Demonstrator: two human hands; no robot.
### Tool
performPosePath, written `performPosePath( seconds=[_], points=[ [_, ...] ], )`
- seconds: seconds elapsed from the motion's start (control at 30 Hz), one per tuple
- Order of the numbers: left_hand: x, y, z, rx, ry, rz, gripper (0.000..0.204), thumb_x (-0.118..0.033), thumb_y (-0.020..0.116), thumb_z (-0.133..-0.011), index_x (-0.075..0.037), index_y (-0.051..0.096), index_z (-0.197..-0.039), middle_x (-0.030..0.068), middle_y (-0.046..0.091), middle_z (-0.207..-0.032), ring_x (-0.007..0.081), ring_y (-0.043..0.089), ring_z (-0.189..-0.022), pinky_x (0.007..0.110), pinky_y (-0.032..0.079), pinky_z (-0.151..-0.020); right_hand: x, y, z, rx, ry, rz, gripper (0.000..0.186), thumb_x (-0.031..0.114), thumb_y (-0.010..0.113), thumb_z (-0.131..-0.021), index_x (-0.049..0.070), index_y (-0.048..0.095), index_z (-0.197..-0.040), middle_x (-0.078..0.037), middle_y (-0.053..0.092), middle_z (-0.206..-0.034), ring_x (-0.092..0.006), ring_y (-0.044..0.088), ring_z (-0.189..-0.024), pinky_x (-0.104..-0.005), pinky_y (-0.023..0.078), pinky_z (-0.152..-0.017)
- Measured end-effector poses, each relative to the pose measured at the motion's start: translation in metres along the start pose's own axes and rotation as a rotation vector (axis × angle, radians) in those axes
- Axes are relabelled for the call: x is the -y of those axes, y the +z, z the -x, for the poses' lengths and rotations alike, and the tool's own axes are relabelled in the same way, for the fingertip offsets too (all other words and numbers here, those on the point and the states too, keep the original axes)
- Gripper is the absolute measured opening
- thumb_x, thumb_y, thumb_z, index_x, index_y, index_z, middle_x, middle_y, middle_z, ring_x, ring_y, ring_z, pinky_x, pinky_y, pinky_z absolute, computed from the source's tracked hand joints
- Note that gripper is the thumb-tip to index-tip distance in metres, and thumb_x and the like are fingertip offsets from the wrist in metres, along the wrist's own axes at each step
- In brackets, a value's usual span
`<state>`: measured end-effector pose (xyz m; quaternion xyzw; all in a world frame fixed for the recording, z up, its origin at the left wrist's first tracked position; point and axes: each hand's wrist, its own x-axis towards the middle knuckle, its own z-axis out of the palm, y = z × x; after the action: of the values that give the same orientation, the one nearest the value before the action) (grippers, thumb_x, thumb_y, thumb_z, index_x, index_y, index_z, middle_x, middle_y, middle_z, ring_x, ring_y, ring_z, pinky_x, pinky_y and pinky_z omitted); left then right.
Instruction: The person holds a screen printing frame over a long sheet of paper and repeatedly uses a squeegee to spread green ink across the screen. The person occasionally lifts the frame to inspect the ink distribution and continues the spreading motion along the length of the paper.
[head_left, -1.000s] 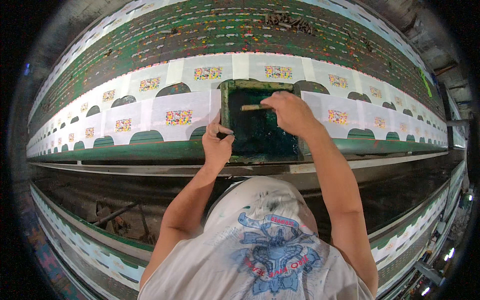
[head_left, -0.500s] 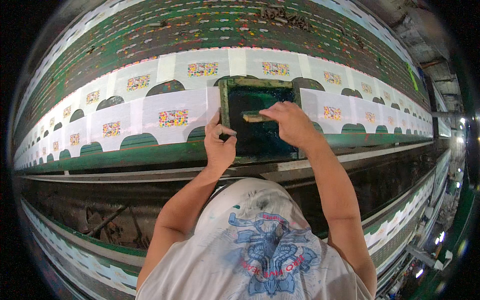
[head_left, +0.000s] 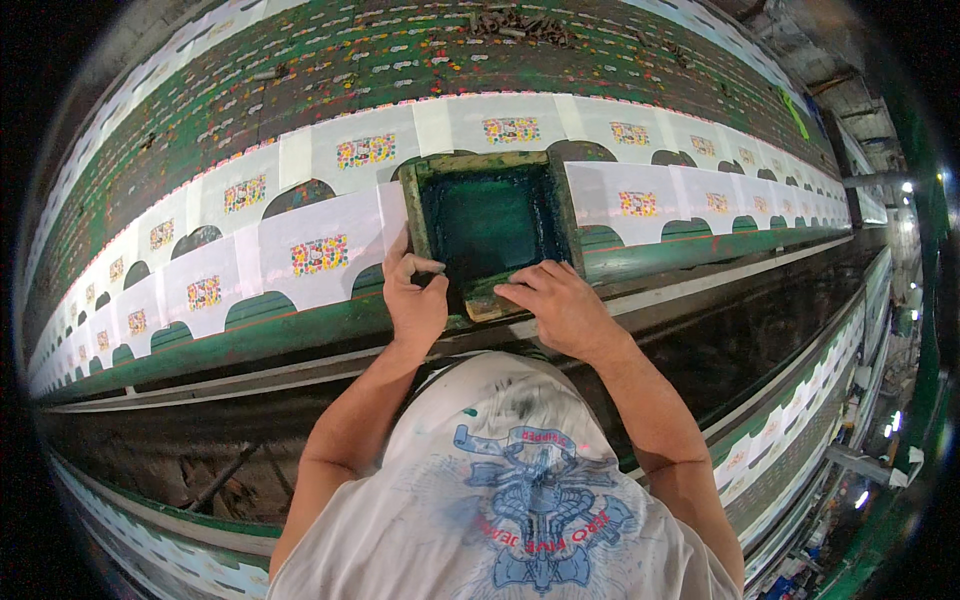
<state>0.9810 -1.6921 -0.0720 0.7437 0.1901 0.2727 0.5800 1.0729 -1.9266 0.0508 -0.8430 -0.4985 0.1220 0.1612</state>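
- Our pale, paint-stained wooden squeegee bar (head_left: 487, 304) sits at the near end of the dark-green-meshed, rectangular wooden printing frame (head_left: 480, 161), toward our body.
- We judge the bar light and stiff, perhaps slippery where ink wets it; its upper edge, near the middle, looks the best hold.
- The frame seems rigid, its mesh more delicate, so we would hold it by the side rails.
- Our right hand (head_left: 560, 310) pinches the bar's right part, knuckles up, forearm slanting in from the lower right.
- Our left hand (head_left: 415, 305) curls at the frame's left rail, thumb near forefinger; we cannot tell whether it grips or merely steadies.
- White printed cloth pieces (head_left: 345, 225) flank the frame along the green tabletop (head_left: 650, 258).
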Motion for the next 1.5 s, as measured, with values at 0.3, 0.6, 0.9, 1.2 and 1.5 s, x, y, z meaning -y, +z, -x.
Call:
performPosePath(
  seconds=[0.3, 0.6, 0.9, 1.2, 1.5],
  points=[
    [-0.02, 0.014, -0.001, -0.034, 0.05, -0.02, 0.025, 0.015, 0.076, -0.075, -0.005, 0.069, -0.088, 0.0285, 0.059, -0.166, 0.0392, 0.056, -0.152, 0.046, 0.041, -0.124, -0.039, 0.02, 0.036, -0.447, -0.026, -0.286, 0.043, 0.003, 0.091, -0.075, 0.007, 0.081, -0.117, -0.01, 0.08, -0.123, -0.0351, 0.073, -0.122, -0.0475, 0.059, -0.106],
    [-0.04, 0.164, 0.013, -0.008, -0.034, -0.044, 0.022, 0.012, 0.078, -0.079, -0.005, 0.069, -0.09, 0.0278, 0.063, -0.162, 0.0411, 0.055, -0.154, 0.048, 0.036, -0.127, -0.152, -0.012, 0.121, -0.538, 0.073, -0.288, 0.042, 0.002, 0.094, -0.077, 0.006, 0.083, -0.118, -0.012, 0.08, -0.125, -0.0361, 0.072, -0.124, -0.0508, 0.058, -0.107],
    [-0.048, 0.285, 0.034, -0.005, -0.046, 0.104, 0.02, 0.013, 0.077, -0.08, -0.004, 0.071, -0.089, 0.0299, 0.058, -0.166, 0.0372, 0.057, -0.153, 0.043, 0.039, -0.126, -0.251, -0.042, 0.188, -0.54, 0.055, -0.34, 0.039, -0.013, 0.075, -0.082, 0.004, 0.082, -0.116, -0.015, 0.078, -0.125, -0.0398, 0.072, -0.122, -0.0521, 0.059, -0.105],
    [-0.056, 0.296, 0.04, -0.055, -0.179, 0.22, 0.022, 0.015, 0.075, -0.08, -0.003, 0.066, -0.086, 0.0323, 0.053, -0.169, 0.0315, 0.058, -0.152, 0.039, 0.04, -0.122, -0.278, -0.053, 0.199, -0.498, -0.055, -0.444, 0.041, -0.014, 0.075, -0.083, 0.003, 0.082, -0.118, -0.016, 0.078, -0.123, -0.0394, 0.073, -0.122, -0.0507, 0.06, -0.106],
    [-0.05, 0.299, 0.043, -0.051, -0.144, 0.141, 0.02, 0.015, 0.076, -0.08, -0.003, 0.067, -0.085, 0.0352, 0.054, -0.168, 0.0286, 0.061, -0.147, 0.038, 0.043, -0.119, -0.285, -0.056, 0.198, -0.532, -0.055, -0.46, 0.037, -0.016, 0.078, -0.086, 0.002, 0.082, -0.117, -0.016, 0.079, -0.122, -0.039, 0.075, -0.119, -0.0484, 0.062, -0.101]
  ],
)
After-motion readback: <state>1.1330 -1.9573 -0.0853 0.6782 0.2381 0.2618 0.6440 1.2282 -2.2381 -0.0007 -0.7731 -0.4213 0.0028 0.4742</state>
